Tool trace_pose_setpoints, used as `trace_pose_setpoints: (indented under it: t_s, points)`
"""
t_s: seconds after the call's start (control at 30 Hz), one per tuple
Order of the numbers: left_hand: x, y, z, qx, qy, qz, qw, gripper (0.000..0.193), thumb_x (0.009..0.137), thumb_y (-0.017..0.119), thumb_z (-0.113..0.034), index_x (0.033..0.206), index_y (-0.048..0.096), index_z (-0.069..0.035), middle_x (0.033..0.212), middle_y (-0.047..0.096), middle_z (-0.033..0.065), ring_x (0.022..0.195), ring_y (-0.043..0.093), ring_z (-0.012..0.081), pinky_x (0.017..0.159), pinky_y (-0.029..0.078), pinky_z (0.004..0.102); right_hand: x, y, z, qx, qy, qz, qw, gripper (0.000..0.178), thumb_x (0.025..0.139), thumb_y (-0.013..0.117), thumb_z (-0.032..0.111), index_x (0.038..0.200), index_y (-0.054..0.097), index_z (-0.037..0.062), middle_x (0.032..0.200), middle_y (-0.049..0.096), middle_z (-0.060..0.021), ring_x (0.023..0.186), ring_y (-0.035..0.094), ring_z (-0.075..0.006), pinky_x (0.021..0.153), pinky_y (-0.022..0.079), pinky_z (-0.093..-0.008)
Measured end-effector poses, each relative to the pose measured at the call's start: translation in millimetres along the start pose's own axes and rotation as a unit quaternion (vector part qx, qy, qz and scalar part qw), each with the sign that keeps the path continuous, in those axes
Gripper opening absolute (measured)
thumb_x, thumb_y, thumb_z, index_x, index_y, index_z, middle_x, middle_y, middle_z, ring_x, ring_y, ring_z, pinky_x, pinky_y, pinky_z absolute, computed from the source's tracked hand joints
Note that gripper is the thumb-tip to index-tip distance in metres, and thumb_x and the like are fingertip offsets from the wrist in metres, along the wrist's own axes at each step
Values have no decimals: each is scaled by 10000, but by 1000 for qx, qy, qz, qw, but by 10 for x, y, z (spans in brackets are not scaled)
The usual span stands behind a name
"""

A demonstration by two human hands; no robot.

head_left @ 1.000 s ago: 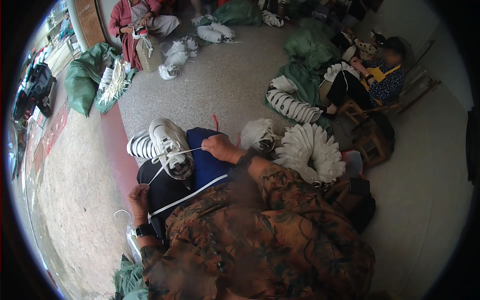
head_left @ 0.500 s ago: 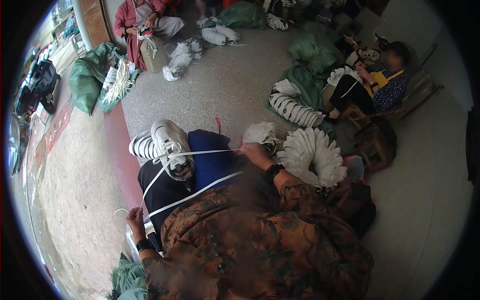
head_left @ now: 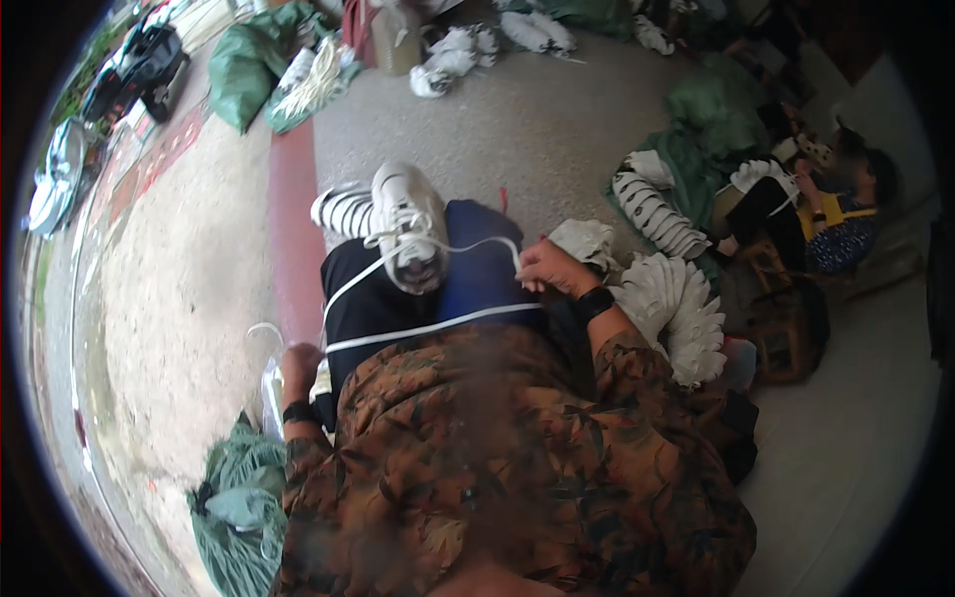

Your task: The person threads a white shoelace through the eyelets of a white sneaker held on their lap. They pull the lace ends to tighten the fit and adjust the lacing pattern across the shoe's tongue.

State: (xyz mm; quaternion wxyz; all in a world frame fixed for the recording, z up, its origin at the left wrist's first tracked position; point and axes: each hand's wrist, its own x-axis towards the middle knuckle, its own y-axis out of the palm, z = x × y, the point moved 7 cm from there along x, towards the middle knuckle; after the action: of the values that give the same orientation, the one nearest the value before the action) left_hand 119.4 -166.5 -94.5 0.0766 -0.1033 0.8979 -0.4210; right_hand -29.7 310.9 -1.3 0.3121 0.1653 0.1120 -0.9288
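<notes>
A white lace-up shoe (head_left: pixel 406 207) rests on my lap, between a black-clothed knee (head_left: pixel 346 289) and a blue cloth (head_left: pixel 482 274). A long white shoelace (head_left: pixel 436 326) runs through it, and one stretch crosses my lap between my hands. Out to the right, my right hand (head_left: pixel 552 267) pinches the lace, which arcs loosely from the shoe and bends down at the fingers. My left hand (head_left: pixel 298 366), low on the left, is closed around the lace; motion blurs its fingers. A loose lace end curls above that hand. White striped shoe pieces (head_left: pixel 343 211) lie just left of the shoe.
White shoe pieces (head_left: pixel 676 308) fan out beside my right arm, with a striped white row (head_left: pixel 657 214) beyond. A seated person (head_left: pixel 836 219) works at the right near a wooden stool (head_left: pixel 786 333). Green sacks (head_left: pixel 244 75) stand far left; green netting (head_left: pixel 239 497) lies near left.
The lace from the shoe to my right hand was pulled straight and now sags in a curve. The lace toward my left hand also bends more. The whole view has shifted.
</notes>
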Motion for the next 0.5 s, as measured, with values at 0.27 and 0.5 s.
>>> trace_pose_setpoints:
  t_s: [0.27, 0.5]
  points:
    - [165, -106, -727, -499, -127, 177, 839, 126, 832, 658, -168, 770, 624, -63, 671, 619, 11, 546, 537, 83, 492, 410, 211, 727, 745, 692, -266, -163, 89, 946, 149, 664, 647, 54, 581, 534, 6, 638, 589, -87, 672, 580, -217, 618, 437, -325]
    - [687, 157, -1944, -456, 2, 322, 830, 138, 831, 666, -174, 797, 599, -58, 877, 657, 54, 778, 611, 108, 647, 465, 219, 1088, 575, 926, -263, -263, -160, 914, 132, 722, 649, 24, 659, 539, -15, 667, 586, -86, 726, 562, -194, 640, 425, -334]
